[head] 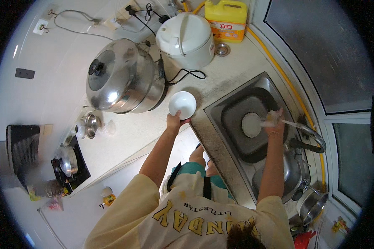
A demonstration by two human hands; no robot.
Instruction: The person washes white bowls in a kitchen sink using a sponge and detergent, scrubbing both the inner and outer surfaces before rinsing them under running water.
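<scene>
My left hand (174, 120) grips the rim of a white bowl (182, 105) over the counter, left of the sink, with the thumb on the near edge. Above the metal sink (237, 102), my right hand (275, 123) is at the stream from the curved faucet (313, 137). Something pale and yellowish, perhaps a sponge or cloth, is in its fingers, blurred by motion and water. A round pale dish (251, 124) lies in the sink basin beside that hand.
A large steel steamer pot (127, 77) stands left of the bowl. Behind are a white rice cooker (187, 40), a looped black cord (190, 73) and a yellow detergent jug (227, 21). Metal pots (311, 205) sit right of the sink; a lidded pan (67, 160) rests far left.
</scene>
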